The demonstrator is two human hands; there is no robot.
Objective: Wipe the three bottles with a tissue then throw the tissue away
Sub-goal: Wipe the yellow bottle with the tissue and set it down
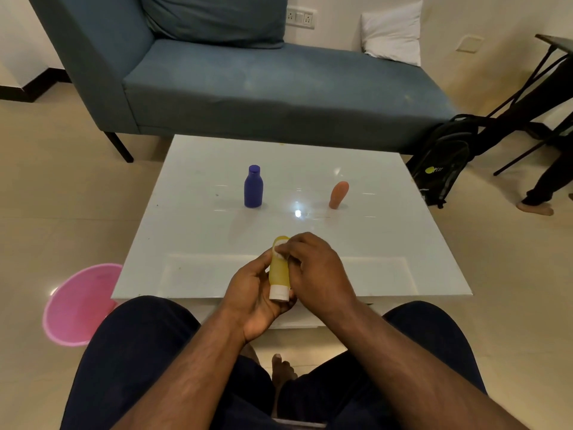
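My left hand (252, 293) grips a yellow bottle (278, 273) with a white cap pointing toward me, held above the near edge of the white table (198, 231). My right hand (313, 268) pinches a small white tissue (280, 249) against the bottle's upper end. A blue bottle (253, 187) stands upright at the table's middle left. An orange bottle (338, 194) stands at the middle right, leaning slightly.
A pink bin (77, 302) sits on the floor left of the table. A blue sofa (248, 79) stands behind the table. A black backpack (443, 159) and another person's leg (542, 187) are at the right.
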